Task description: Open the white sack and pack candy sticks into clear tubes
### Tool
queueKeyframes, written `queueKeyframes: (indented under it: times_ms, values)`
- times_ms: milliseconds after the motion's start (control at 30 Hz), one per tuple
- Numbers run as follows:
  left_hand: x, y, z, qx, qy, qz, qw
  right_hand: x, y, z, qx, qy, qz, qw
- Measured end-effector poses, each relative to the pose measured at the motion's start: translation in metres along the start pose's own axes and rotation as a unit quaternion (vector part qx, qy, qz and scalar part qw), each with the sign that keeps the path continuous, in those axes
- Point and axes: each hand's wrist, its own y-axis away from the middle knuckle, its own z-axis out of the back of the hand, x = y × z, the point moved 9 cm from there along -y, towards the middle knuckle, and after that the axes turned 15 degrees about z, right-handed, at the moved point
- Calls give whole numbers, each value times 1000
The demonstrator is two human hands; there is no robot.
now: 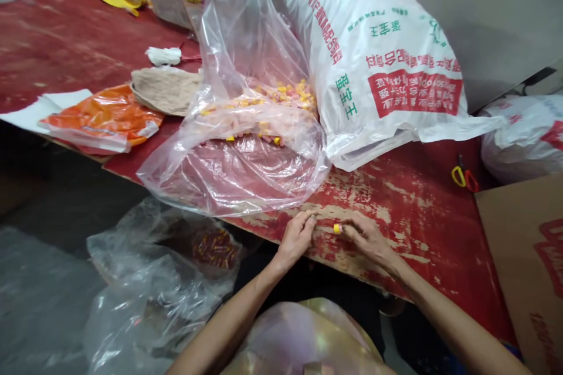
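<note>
Over the table's near edge, my right hand [364, 239] pinches a small yellow-capped piece [337, 228] between thumb and fingers. Just to its left is my left hand [299, 233], its fingers curled together against the thumb; whether anything sits inside them is hidden. Beyond both hands a large clear plastic bag [229, 179] lies with its mouth toward me. Many small pink pieces with yellow caps [290, 96] are heaped inside it.
A full white woven sack [352, 64] stands behind the bag. Scissors [465, 179] lie at the right, near a cardboard box [519, 246]. An orange plastic bag [105, 117] is at left. Below the worn red table [440, 211], another clear bag [145, 281] holds small red-and-yellow pieces.
</note>
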Motion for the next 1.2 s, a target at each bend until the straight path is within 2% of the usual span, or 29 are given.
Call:
queueKeyframes:
  times_ms: [100,200,300,400,500,600,700,800,933,1033,1133,1200]
  values:
    - [9,10,2,29,19,32,999,-4,5,-2,-108,-178,-58,976]
    - [11,17,3,38,34,39,998,-2,8,-23,-141,-324,-100,930]
    - [11,22,1,44,38,38,998,3,5,-35,-160,-393,-110,899]
    - [10,25,1,50,58,22,997,10,1,-35,-166,-407,-94,893]
    - [13,28,1,49,78,20,996,22,-5,-28,-154,-340,-35,927]
    - [13,31,1,48,94,24,994,40,-10,-20,-137,-193,72,969]
    - [7,35,0,54,113,14,992,53,-10,-19,-139,-65,156,976]
    - [1,37,1,54,128,-3,990,52,-9,-24,-122,-1,155,980]
    - [-1,37,0,48,121,-28,991,52,-10,-28,-71,-8,142,987]
    - [5,35,-2,53,109,-18,992,53,-13,-22,-35,8,127,991]
    - [12,33,4,12,92,-2,996,45,-15,-19,29,106,96,989]
    - [14,31,9,-13,82,6,996,32,-15,-19,71,196,63,976]
